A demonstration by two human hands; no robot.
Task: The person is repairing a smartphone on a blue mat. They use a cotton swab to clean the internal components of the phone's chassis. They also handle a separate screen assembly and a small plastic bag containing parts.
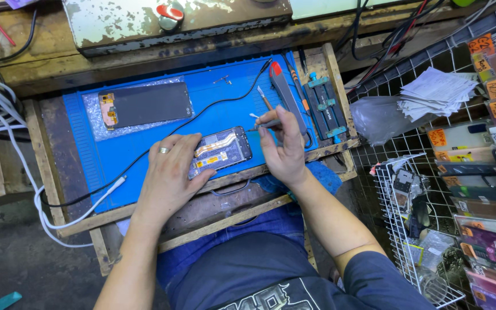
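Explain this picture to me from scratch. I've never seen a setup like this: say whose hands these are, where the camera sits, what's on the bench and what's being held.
There is no machine here: a person works with two bare hands, filmed from a camera on their head looking down.

On the wooden bench lies a blue work mat. The left hand, wearing a ring, steadies an opened phone with its inner parts showing. The right hand pinches tweezers, tip by the phone's edge.

Also on the mat: a separate phone screen, a thin black cable, a red-and-grey tool and a small blue clamp holder. A wire rack stands to the right.

The left hand (170,172) steadies an opened phone (220,152) while the right hand (282,150) holds tweezers (264,124).
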